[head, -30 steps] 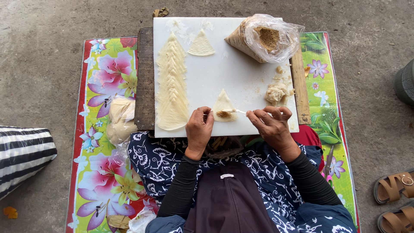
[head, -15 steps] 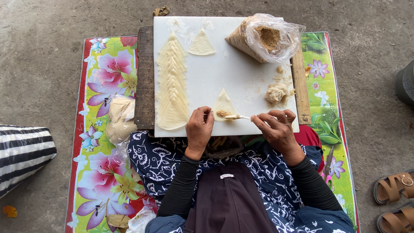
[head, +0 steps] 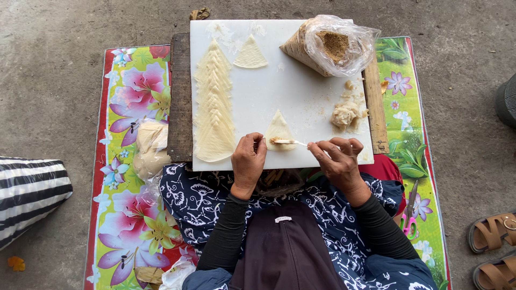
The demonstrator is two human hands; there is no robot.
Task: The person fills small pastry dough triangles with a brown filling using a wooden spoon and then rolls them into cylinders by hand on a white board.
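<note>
Left hand (head: 248, 164): rests at the near edge of the white board (head: 301, 96), fingertips pressed down just left of a small triangular wrapper (head: 279, 129); its grip is pressed together on the board, holding nothing that can be made out.
Right hand (head: 337, 159): at the near right of the board, its grip pinching the handle end of a thin spoon (head: 290, 142), thumb and fingers closed around it.
Spoon: lies nearly level, pointing left; its tip sits on the lower part of the small triangular wrapper, with a dab of brown filling there.
Small triangular wrapper: flat on the board, point away from the person, between the two hands.
Wrapper stack (head: 214, 107): a long overlapping row of pale triangles along the board's left side.
Single wrapper (head: 250, 55): one more triangle lies apart near the far edge.
Filling bag (head: 333, 48): a clear plastic bag of brown crumbly filling at the far right corner.
Dough lump (head: 345, 114): a pale lump on the board's right side, crumbs around it.
Board support: the board lies on a dark wooden worktop (head: 178, 96) over a flowered mat (head: 129, 86).
Mat, left: a plastic bag of pale dough (head: 149, 150).
Mat, right: scissors (head: 409, 212) beside the person's leg.
</note>
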